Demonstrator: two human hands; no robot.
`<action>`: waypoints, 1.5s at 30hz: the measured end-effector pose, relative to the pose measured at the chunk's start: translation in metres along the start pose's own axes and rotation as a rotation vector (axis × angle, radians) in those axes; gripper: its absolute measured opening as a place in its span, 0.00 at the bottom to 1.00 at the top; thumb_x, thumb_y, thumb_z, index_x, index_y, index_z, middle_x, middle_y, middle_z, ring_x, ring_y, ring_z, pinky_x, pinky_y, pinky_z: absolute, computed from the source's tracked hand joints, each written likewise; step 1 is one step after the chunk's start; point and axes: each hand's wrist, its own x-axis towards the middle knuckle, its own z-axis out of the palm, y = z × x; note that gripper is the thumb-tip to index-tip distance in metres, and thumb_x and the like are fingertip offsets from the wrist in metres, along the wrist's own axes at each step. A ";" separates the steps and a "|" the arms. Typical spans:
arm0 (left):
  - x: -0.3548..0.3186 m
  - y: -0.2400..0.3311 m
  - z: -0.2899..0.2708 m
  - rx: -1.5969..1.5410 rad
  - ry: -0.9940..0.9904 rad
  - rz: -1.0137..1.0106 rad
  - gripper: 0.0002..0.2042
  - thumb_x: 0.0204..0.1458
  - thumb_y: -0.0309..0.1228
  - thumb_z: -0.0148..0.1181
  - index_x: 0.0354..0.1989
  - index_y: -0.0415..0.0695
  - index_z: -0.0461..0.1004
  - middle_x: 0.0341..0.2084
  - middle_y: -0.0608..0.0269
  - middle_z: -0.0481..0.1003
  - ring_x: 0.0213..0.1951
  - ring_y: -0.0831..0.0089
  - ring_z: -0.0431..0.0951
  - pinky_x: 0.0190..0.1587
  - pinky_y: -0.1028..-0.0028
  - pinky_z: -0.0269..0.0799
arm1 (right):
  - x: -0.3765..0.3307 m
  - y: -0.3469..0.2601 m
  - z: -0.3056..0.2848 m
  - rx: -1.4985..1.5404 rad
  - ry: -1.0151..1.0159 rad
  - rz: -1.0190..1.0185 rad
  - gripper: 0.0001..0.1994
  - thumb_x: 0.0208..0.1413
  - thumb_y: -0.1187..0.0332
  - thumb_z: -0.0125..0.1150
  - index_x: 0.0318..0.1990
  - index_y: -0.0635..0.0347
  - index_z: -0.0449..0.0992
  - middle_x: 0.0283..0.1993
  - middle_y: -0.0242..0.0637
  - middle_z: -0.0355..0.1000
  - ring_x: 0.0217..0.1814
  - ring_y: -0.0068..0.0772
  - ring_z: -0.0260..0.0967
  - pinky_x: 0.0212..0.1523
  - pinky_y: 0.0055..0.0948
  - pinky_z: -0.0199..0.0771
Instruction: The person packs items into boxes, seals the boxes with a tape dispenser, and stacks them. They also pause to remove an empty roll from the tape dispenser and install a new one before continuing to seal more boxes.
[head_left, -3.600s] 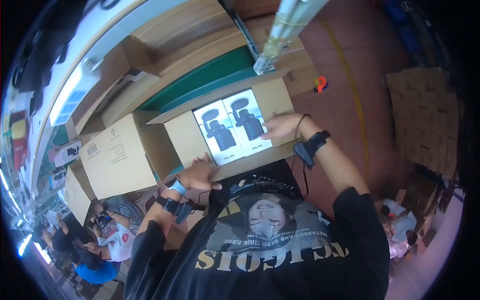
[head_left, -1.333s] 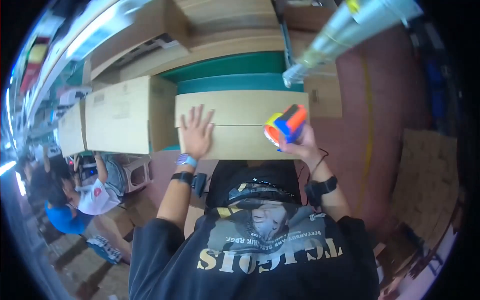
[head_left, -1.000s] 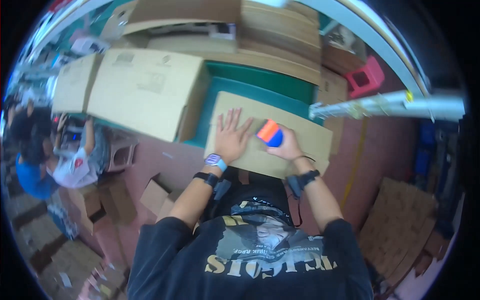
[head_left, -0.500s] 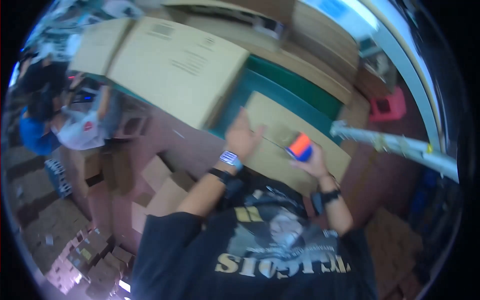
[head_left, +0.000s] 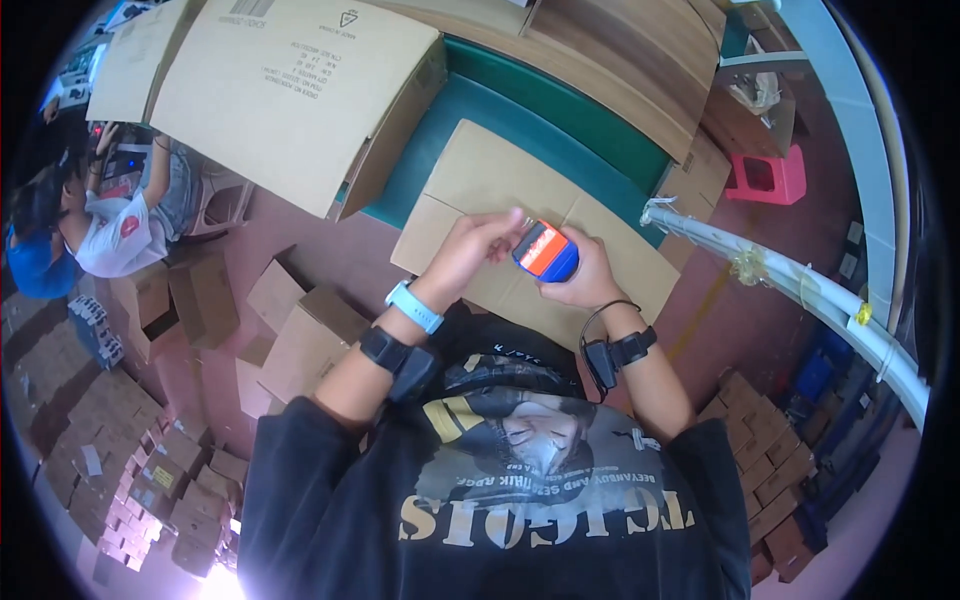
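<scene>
Hands (head_left: 470, 250) and tape dispenser (head_left: 546, 251) on carton (head_left: 470, 180).

1. A big closed brown cardboard carton (head_left: 300, 90) sits at upper left, partly on the green conveyor belt (head_left: 560, 100).
2. Beyond the belt runs a long wooden board (head_left: 620, 60).
3. A pink plastic stool (head_left: 768, 178) stands at right on the reddish floor.
4. A white pipe (head_left: 800, 290) slants across the right side.
5. A seated person in a white shirt (head_left: 115, 225) is at far left.
6. Small flattened brown cartons (head_left: 290, 330) lie scattered at lower left.
</scene>
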 end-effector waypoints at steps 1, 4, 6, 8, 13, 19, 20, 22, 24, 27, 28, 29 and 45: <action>0.004 -0.002 0.006 0.034 0.030 0.042 0.19 0.61 0.39 0.62 0.44 0.31 0.79 0.31 0.59 0.80 0.30 0.72 0.75 0.40 0.73 0.72 | 0.000 0.001 0.000 -0.022 -0.001 -0.001 0.24 0.28 0.63 0.76 0.37 0.60 0.75 0.32 0.46 0.77 0.33 0.49 0.77 0.37 0.36 0.78; 0.009 -0.003 0.009 0.107 0.082 0.139 0.15 0.60 0.37 0.65 0.38 0.33 0.82 0.25 0.66 0.80 0.28 0.80 0.75 0.36 0.76 0.72 | 0.005 -0.012 -0.003 -0.075 0.010 -0.011 0.23 0.29 0.63 0.76 0.37 0.60 0.75 0.32 0.47 0.77 0.34 0.49 0.78 0.38 0.37 0.78; 0.003 -0.002 0.000 0.317 0.284 0.319 0.12 0.58 0.34 0.66 0.34 0.33 0.83 0.23 0.65 0.80 0.27 0.80 0.75 0.33 0.76 0.72 | 0.003 -0.026 -0.006 -0.090 -0.024 0.030 0.23 0.31 0.62 0.75 0.37 0.60 0.75 0.32 0.48 0.77 0.34 0.50 0.78 0.38 0.38 0.79; -0.004 0.003 -0.021 0.431 0.378 0.408 0.11 0.57 0.32 0.67 0.32 0.34 0.83 0.23 0.64 0.80 0.27 0.80 0.75 0.32 0.76 0.72 | -0.001 -0.034 -0.003 -0.092 -0.030 0.052 0.22 0.32 0.62 0.74 0.37 0.61 0.75 0.32 0.48 0.77 0.35 0.51 0.78 0.39 0.39 0.79; 0.004 0.012 -0.073 0.695 0.679 0.631 0.10 0.55 0.32 0.67 0.33 0.36 0.84 0.23 0.55 0.80 0.25 0.74 0.78 0.30 0.73 0.72 | 0.011 -0.047 0.008 -0.242 -0.013 0.106 0.24 0.34 0.63 0.74 0.43 0.61 0.78 0.35 0.47 0.79 0.35 0.44 0.80 0.42 0.35 0.79; 0.023 -0.001 -0.103 0.576 0.830 0.694 0.11 0.57 0.31 0.65 0.33 0.33 0.82 0.23 0.60 0.80 0.25 0.76 0.77 0.31 0.76 0.72 | 0.045 -0.087 0.024 -0.441 -0.124 0.275 0.27 0.35 0.60 0.72 0.47 0.63 0.79 0.36 0.52 0.79 0.37 0.51 0.79 0.45 0.37 0.79; 0.026 -0.003 -0.106 0.474 0.775 0.592 0.11 0.58 0.32 0.65 0.33 0.33 0.82 0.23 0.61 0.79 0.26 0.77 0.77 0.31 0.76 0.72 | 0.045 -0.088 0.025 -0.448 -0.121 0.281 0.27 0.35 0.60 0.72 0.47 0.63 0.79 0.36 0.52 0.79 0.37 0.51 0.79 0.45 0.37 0.79; 0.034 -0.006 -0.111 0.273 0.664 0.389 0.12 0.58 0.33 0.65 0.33 0.34 0.81 0.23 0.64 0.78 0.27 0.78 0.76 0.31 0.76 0.71 | 0.046 -0.086 0.024 -0.478 -0.137 0.280 0.28 0.35 0.59 0.72 0.47 0.62 0.79 0.36 0.52 0.79 0.38 0.52 0.79 0.45 0.38 0.79; 0.043 -0.015 -0.122 0.306 0.651 0.384 0.12 0.58 0.35 0.65 0.32 0.35 0.81 0.23 0.62 0.79 0.27 0.77 0.77 0.32 0.74 0.72 | 0.048 -0.086 0.028 -0.499 -0.148 0.279 0.28 0.35 0.59 0.72 0.48 0.62 0.79 0.36 0.53 0.79 0.39 0.53 0.79 0.46 0.39 0.80; 0.055 -0.032 -0.140 0.383 0.626 0.369 0.13 0.56 0.38 0.67 0.32 0.37 0.81 0.23 0.59 0.80 0.27 0.75 0.78 0.34 0.71 0.73 | 0.043 -0.082 0.042 -0.528 -0.029 0.244 0.29 0.35 0.59 0.72 0.49 0.62 0.78 0.37 0.53 0.79 0.41 0.55 0.79 0.46 0.41 0.80; 0.060 -0.033 -0.145 0.385 0.612 0.399 0.14 0.56 0.38 0.67 0.30 0.37 0.81 0.22 0.60 0.79 0.27 0.75 0.77 0.34 0.72 0.73 | 0.045 -0.081 0.045 -0.532 -0.029 0.249 0.29 0.35 0.59 0.72 0.49 0.62 0.78 0.37 0.53 0.79 0.41 0.55 0.79 0.46 0.41 0.80; 0.063 -0.030 -0.133 0.387 0.568 0.420 0.15 0.56 0.39 0.67 0.29 0.37 0.80 0.21 0.60 0.79 0.27 0.75 0.77 0.34 0.72 0.74 | 0.042 -0.078 0.042 -0.520 -0.007 0.224 0.29 0.35 0.59 0.72 0.49 0.62 0.78 0.37 0.53 0.79 0.41 0.55 0.79 0.47 0.41 0.80; -0.002 0.016 -0.099 0.949 0.190 0.884 0.33 0.46 0.26 0.70 0.64 0.50 0.66 0.37 0.50 0.77 0.43 0.58 0.81 0.49 0.65 0.77 | 0.016 -0.048 0.043 -0.473 0.287 -0.261 0.26 0.41 0.61 0.70 0.50 0.58 0.72 0.43 0.48 0.74 0.44 0.57 0.75 0.45 0.46 0.78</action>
